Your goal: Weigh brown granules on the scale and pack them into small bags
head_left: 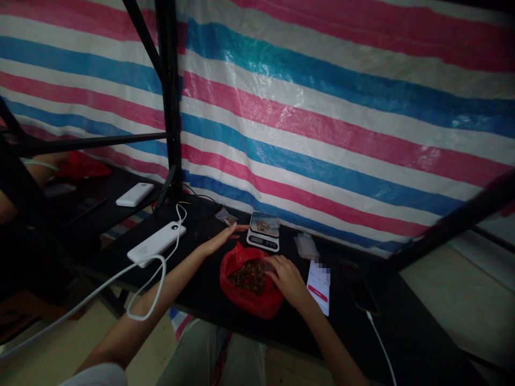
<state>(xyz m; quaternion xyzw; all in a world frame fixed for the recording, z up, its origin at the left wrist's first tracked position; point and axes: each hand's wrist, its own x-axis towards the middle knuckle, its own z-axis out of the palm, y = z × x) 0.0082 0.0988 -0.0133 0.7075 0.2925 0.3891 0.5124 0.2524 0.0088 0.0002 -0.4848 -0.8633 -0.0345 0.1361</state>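
Observation:
My left hand is stretched out flat, with its fingertips beside the left edge of a small white digital scale. On the scale's platform lies a clear plastic bag with small brownish pieces in it. A red plastic bag sits open in front of me, full of small brown and gold-coloured pieces. Over its right rim reaches my right hand, fingers bent and thumb apart from them; nothing clearly shows in its grasp. Behind my left fingertips is another small clear bag with brownish contents.
Clear plastic bags lie right of the scale. A lit phone and a dark phone on a cable are farther right. A white power bank trails a cable over my left forearm. Another person's arm shows at far left.

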